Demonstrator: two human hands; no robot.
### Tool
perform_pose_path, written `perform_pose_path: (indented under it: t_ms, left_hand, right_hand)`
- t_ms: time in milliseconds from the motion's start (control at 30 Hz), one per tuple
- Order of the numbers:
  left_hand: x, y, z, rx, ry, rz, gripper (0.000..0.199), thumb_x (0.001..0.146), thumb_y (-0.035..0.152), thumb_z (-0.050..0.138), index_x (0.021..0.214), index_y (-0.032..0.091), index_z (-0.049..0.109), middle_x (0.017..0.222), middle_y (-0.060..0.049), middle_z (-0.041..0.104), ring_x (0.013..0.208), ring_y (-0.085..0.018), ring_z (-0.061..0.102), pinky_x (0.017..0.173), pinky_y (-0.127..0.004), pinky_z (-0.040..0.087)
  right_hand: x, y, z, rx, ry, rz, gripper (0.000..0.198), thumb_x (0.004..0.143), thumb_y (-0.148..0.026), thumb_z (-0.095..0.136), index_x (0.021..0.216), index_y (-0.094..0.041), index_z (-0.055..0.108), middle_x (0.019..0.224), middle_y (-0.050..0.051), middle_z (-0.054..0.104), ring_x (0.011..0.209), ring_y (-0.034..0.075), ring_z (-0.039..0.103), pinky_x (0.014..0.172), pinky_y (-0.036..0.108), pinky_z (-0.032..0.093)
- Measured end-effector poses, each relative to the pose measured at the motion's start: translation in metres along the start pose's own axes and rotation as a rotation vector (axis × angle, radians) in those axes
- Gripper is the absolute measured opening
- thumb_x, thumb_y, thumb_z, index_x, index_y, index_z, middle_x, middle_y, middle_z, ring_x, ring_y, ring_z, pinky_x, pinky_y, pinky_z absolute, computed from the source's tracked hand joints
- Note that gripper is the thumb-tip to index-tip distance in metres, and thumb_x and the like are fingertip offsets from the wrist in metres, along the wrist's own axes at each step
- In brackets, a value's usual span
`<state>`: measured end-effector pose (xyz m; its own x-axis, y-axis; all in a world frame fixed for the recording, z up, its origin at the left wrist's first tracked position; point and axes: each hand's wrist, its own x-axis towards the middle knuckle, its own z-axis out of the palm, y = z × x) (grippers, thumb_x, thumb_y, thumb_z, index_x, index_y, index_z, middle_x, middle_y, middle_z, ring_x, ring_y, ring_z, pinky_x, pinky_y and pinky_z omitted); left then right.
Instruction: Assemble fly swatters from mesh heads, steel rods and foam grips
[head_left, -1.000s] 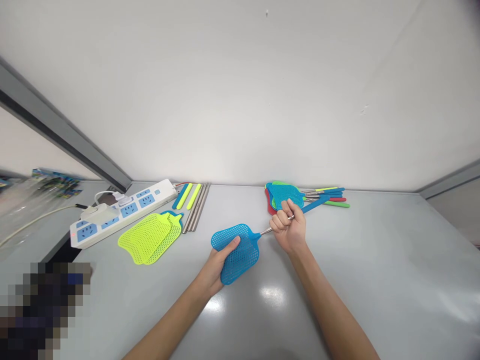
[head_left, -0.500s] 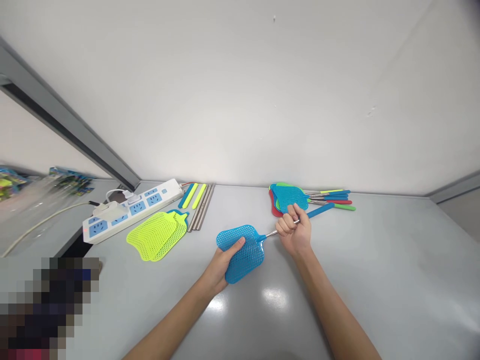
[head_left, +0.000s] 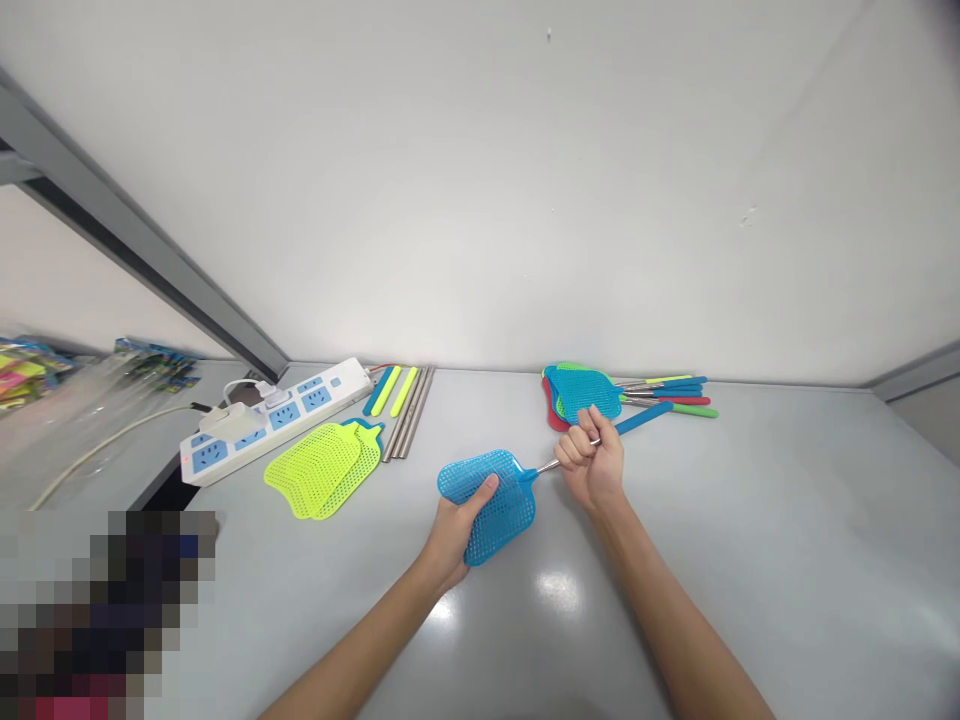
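Held above the grey table is a blue fly swatter (head_left: 499, 508) with a perforated head, a metal rod and a blue grip. My left hand (head_left: 455, 530) clasps the head, its thumb pressed flat on the mesh and its fingers underneath. My right hand (head_left: 592, 455) is closed round the metal rod, between the head and the grip. Behind the right hand lies a pile of fly swatters (head_left: 586, 392) in blue, green and red, their handles (head_left: 679, 392) pointing right. Yellow swatter heads (head_left: 319, 470) lie overlapped at the left, with a blue one partly hidden beneath.
Several metal rods (head_left: 409, 415) lie beside yellow grips (head_left: 403, 391) and a blue grip (head_left: 377, 391) near the wall. A white power strip (head_left: 274, 420) with plugs and a cable stands at the left. Plastic-wrapped packages (head_left: 154, 368) lie beyond the grey frame post (head_left: 180, 270).
The whole view has shifted slightly, with things appearing a little further right. Both hands keep their hold on the blue fly swatter.
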<state>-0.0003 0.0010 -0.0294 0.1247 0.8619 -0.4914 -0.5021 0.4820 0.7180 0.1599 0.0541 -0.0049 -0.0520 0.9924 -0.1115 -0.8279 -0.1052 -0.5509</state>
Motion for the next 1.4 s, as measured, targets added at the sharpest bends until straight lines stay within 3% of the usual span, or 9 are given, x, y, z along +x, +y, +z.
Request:
perform_pose_path:
  t_ms: [333, 700, 900, 1033, 1200, 1400]
  left_hand:
    - [0.001, 0.003, -0.002, 0.036, -0.056, -0.046, 0.034, 0.067, 0.031, 0.062, 0.098, 0.017, 0.057, 0.096, -0.009, 0.063, 0.088, -0.023, 0.059, 0.078, -0.037, 0.047]
    - [0.002, 0.011, 0.000, 0.018, -0.075, -0.066, 0.036, 0.066, 0.031, 0.063, 0.098, 0.016, 0.058, 0.100, -0.011, 0.062, 0.090, -0.024, 0.058, 0.079, -0.037, 0.046]
    - [0.002, 0.011, -0.001, 0.021, -0.088, -0.065, 0.036, 0.067, 0.030, 0.062, 0.100, 0.016, 0.057, 0.102, -0.011, 0.061, 0.093, -0.025, 0.057, 0.081, -0.038, 0.045]
    - [0.001, 0.011, -0.001, 0.019, -0.086, -0.065, 0.036, 0.067, 0.030, 0.062, 0.100, 0.015, 0.057, 0.102, -0.011, 0.061, 0.093, -0.025, 0.057, 0.080, -0.039, 0.046]
    - [0.001, 0.012, 0.000, 0.023, -0.115, -0.055, 0.034, 0.068, 0.031, 0.061, 0.097, 0.014, 0.059, 0.099, -0.011, 0.063, 0.090, -0.025, 0.058, 0.079, -0.039, 0.046]
    - [0.006, 0.015, -0.005, 0.027, -0.080, -0.021, 0.034, 0.068, 0.031, 0.061, 0.095, 0.012, 0.059, 0.092, -0.011, 0.065, 0.083, -0.023, 0.061, 0.078, -0.037, 0.047]
  right_hand:
    - [-0.007, -0.002, -0.008, 0.019, 0.001, -0.021, 0.031, 0.079, -0.034, 0.043, 0.055, -0.019, 0.031, 0.040, -0.010, 0.015, 0.032, 0.006, 0.015, 0.032, 0.017, 0.022]
    - [-0.007, -0.006, -0.014, -0.065, 0.013, 0.034, 0.027, 0.080, -0.034, 0.043, 0.057, -0.018, 0.042, 0.043, -0.007, 0.026, 0.039, 0.006, 0.032, 0.045, 0.019, 0.036]
    - [-0.007, -0.015, -0.019, -0.056, 0.016, 0.013, 0.026, 0.079, -0.033, 0.043, 0.058, -0.018, 0.045, 0.046, -0.006, 0.031, 0.042, 0.007, 0.036, 0.049, 0.022, 0.038]
    - [-0.004, -0.027, -0.029, 0.019, 0.058, -0.076, 0.022, 0.079, -0.027, 0.044, 0.059, -0.017, 0.043, 0.048, -0.006, 0.030, 0.045, 0.006, 0.038, 0.051, 0.021, 0.038]
    - [-0.004, -0.042, -0.041, 0.146, 0.087, -0.147, 0.017, 0.078, -0.020, 0.045, 0.062, -0.018, 0.041, 0.050, -0.007, 0.029, 0.042, 0.005, 0.037, 0.046, 0.019, 0.038]
    - [-0.007, -0.050, -0.049, 0.212, 0.055, -0.158, 0.025, 0.079, -0.022, 0.043, 0.056, -0.018, 0.035, 0.047, -0.007, 0.027, 0.039, 0.005, 0.034, 0.040, 0.018, 0.035]
